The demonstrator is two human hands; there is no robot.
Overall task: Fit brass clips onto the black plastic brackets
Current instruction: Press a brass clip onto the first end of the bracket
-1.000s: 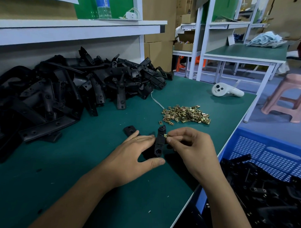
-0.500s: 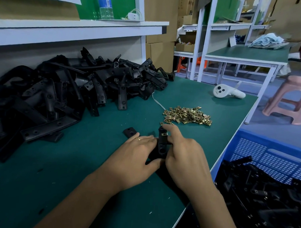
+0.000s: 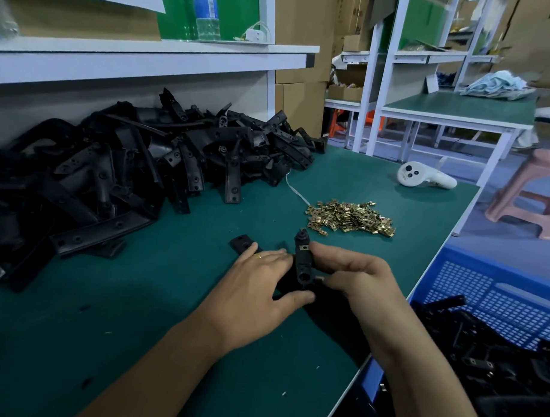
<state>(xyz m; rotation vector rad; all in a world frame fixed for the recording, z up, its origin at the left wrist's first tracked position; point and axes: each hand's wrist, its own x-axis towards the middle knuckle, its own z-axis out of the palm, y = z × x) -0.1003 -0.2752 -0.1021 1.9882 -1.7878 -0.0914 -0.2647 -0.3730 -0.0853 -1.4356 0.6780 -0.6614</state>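
A black plastic bracket [image 3: 303, 262] stands between both hands at the middle of the green bench. My left hand [image 3: 258, 289] grips it from the left, thumb under its lower end. My right hand [image 3: 355, 276] holds it from the right, with a fingertip beside a brass clip [image 3: 304, 247] seated near the bracket's top. A loose heap of brass clips [image 3: 351, 217] lies just beyond the hands. The bracket's far arm [image 3: 243, 243] sticks out to the left past my left fingers.
A large pile of black brackets [image 3: 128, 172] fills the bench's left and back. A white controller [image 3: 424, 176] lies at the far right. A blue crate [image 3: 498, 297] with black parts stands below the bench's right edge. A pink stool [image 3: 533, 192] stands beyond.
My right hand has shifted from pressing the clip on top of the bracket to holding the bracket's right side; the clip now sits on the bracket. The left hand has kept its grip.
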